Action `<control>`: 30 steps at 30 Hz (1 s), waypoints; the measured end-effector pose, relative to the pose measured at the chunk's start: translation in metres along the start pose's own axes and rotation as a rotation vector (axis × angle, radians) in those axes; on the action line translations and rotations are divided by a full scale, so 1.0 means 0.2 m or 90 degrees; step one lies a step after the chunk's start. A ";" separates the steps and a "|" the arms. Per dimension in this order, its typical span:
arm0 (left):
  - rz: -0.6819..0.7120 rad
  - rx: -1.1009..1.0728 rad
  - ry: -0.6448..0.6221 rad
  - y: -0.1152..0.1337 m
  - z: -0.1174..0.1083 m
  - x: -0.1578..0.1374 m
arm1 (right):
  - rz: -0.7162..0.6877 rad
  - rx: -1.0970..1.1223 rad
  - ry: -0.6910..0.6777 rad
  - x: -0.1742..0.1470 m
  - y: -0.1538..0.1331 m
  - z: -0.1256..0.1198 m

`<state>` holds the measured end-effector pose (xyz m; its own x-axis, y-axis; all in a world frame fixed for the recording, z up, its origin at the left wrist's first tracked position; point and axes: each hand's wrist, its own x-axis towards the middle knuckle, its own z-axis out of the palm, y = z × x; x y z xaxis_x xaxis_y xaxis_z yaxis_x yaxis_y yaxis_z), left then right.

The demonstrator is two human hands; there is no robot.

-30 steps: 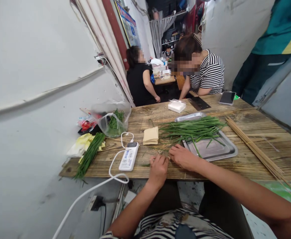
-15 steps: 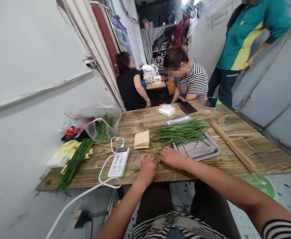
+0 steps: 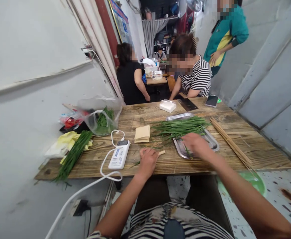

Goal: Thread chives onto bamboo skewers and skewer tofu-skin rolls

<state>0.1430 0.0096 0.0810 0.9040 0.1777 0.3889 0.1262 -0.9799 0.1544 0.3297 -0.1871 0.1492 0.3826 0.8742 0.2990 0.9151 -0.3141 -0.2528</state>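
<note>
My left hand (image 3: pixel 148 161) rests on the wooden table near its front edge, fingers closed around a pale rolled tofu sheet (image 3: pixel 161 153) whose end sticks out to the right. Over the metal tray (image 3: pixel 213 143), my right hand (image 3: pixel 195 143) is smeared by motion, beside the long green chives (image 3: pixel 182 127); whether it holds anything is unclear. The chives lie across the tray and spill over its left side. Just beyond my left hand sits a stack of square tofu sheets (image 3: pixel 142 133).
A white power bank (image 3: pixel 119 156) with a cable lies left. Further left are a chive bundle (image 3: pixel 77 154) and a plastic bag (image 3: pixel 103 121). Bamboo skewers (image 3: pixel 231 142) lie right. A cleaver (image 3: pixel 188 104), white box (image 3: pixel 167 106) and phone (image 3: pixel 211 101) are at the far edge, near a seated person (image 3: pixel 195 74).
My right hand has left my left hand and moved right, over the tray. The tofu roll end now shows at my left fingers. The standing person has shifted left.
</note>
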 end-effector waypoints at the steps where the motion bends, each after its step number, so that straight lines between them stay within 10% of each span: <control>1: -0.007 -0.006 0.008 0.00 0.00 0.00 | 0.125 -0.069 0.032 -0.09 0.11 -0.07; 4: -0.022 -0.020 0.022 0.00 0.00 -0.01 | 0.470 -0.258 -0.041 -0.37 0.42 -0.23; 7: -0.023 -0.029 0.031 0.01 0.00 -0.01 | 0.616 -0.263 -0.137 -0.58 0.61 -0.28; 20: -0.024 -0.036 0.042 -0.01 0.01 -0.01 | 0.634 -0.253 -0.184 -0.71 0.56 -0.24; 30: -0.009 -0.031 0.061 -0.02 0.02 -0.02 | 0.576 -0.153 -0.011 -1.12 0.55 -0.26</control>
<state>0.1404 0.0117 0.0756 0.8585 0.2022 0.4713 0.1167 -0.9719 0.2043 0.3514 -0.4372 0.1025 0.9620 0.2644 0.0680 0.2725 -0.9441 -0.1854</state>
